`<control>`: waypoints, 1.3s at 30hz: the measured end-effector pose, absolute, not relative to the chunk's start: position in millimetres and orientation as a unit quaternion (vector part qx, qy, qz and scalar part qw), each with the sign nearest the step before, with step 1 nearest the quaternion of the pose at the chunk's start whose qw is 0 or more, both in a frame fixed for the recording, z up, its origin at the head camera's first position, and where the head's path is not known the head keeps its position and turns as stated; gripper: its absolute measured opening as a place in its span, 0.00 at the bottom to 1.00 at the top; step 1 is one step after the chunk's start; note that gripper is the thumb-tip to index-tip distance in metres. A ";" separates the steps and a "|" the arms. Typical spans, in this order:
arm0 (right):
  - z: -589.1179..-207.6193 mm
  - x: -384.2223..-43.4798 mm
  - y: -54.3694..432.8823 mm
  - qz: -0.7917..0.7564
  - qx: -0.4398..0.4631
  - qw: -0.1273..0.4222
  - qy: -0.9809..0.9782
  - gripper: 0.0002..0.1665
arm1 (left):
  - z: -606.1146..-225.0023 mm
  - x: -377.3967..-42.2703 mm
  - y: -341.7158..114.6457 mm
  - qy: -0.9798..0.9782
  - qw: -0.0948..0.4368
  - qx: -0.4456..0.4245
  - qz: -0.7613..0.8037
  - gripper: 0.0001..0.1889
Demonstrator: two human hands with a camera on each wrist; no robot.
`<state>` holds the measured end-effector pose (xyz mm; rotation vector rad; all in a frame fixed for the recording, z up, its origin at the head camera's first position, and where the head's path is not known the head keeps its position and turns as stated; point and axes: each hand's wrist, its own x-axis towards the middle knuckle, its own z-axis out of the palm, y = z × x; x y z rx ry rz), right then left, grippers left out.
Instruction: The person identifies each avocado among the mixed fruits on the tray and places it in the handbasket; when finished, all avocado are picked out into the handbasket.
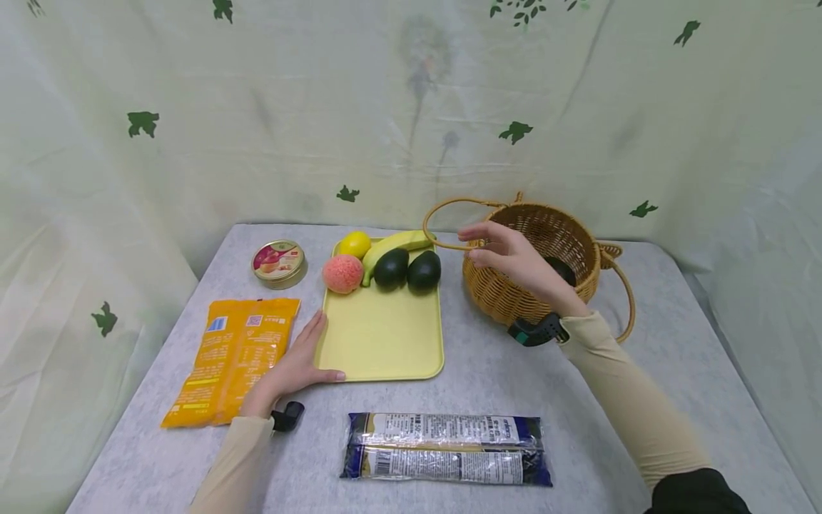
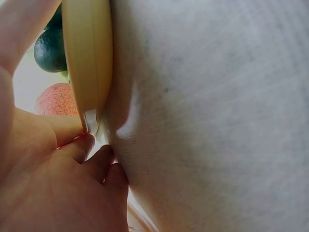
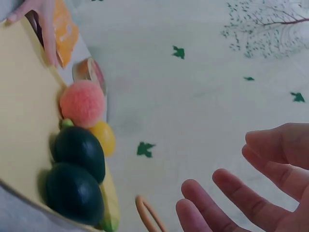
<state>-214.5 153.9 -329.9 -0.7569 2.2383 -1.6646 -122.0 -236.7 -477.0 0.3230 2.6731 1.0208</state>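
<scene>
My left hand [image 1: 292, 368] touches the left side of a yellow tray [image 1: 382, 339], its thumb at the tray's lower-left corner and its fingers along the edge. At the tray's far end lie a peach [image 1: 343, 274], a lemon [image 1: 355, 244], a banana [image 1: 399, 245] and two dark avocados [image 1: 390, 270]. My right hand [image 1: 516, 265] hovers at the near-left rim of a wicker basket [image 1: 497, 300], close to its left handle [image 1: 443, 205]. In the right wrist view, its fingers [image 3: 251, 203] are loosely bent and hold nothing. A dark rounded thing [image 1: 561, 270] sits partly hidden inside the basket.
Left of the tray lie an orange packet [image 1: 240, 364] and, farther back, a round tin [image 1: 279, 263]. A long blue-and-clear plastic package [image 1: 446, 448] lies along the front of the grey table [image 1: 597, 442]. A pale curtain [image 1: 308, 107] hangs behind.
</scene>
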 end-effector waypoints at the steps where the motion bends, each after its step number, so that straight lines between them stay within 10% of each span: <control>1: -331.0 -214.8 148.2 -0.570 -0.264 0.129 0.767 0.23 | -477.2 -122.2 -236.7 0.920 0.129 0.113 0.352 0.64; 21: -380.7 -227.9 83.6 -0.523 -0.210 0.202 0.801 0.30 | -480.2 -123.1 -237.7 0.921 0.126 0.115 0.351 0.64; 39: -428.1 -257.0 63.3 -0.481 -0.193 0.143 0.843 0.34 | -479.3 -122.2 -237.6 0.921 0.129 0.111 0.349 0.64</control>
